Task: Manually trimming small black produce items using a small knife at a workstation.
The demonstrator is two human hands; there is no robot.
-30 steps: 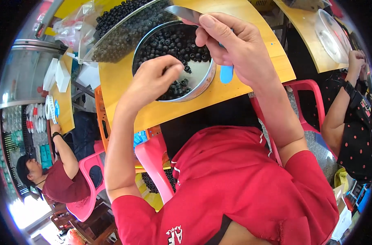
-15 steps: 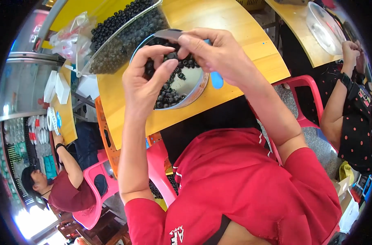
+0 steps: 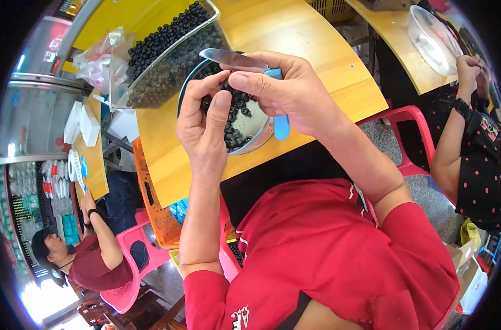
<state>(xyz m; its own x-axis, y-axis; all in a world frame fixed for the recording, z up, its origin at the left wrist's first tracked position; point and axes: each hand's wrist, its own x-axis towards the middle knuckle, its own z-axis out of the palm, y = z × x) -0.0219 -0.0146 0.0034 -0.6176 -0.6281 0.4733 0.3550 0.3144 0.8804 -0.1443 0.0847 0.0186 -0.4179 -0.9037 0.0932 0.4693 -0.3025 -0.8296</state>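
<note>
Knife [image 3: 273, 73] lies gripped in right hand [image 3: 297, 91] above bowl [image 3: 252, 122], blade [image 3: 237, 59] pointing left; left hand [image 3: 207, 124] hangs half-curled over bowl, contents unclear.

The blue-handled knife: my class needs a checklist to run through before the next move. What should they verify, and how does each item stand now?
1. Blue-handled knife held in the right hand: ok.
2. Blade clear of the left hand: cannot tell; its fingertips are very close to the blade.
3. Dark round piece gripped in the left hand: cannot tell; the fingers hide it.
4. Both hands over the round bowl: ok.
5. More dark round pieces within the bowl: ok.
6. Gloves on the hands: not ok; both are bare.
</note>
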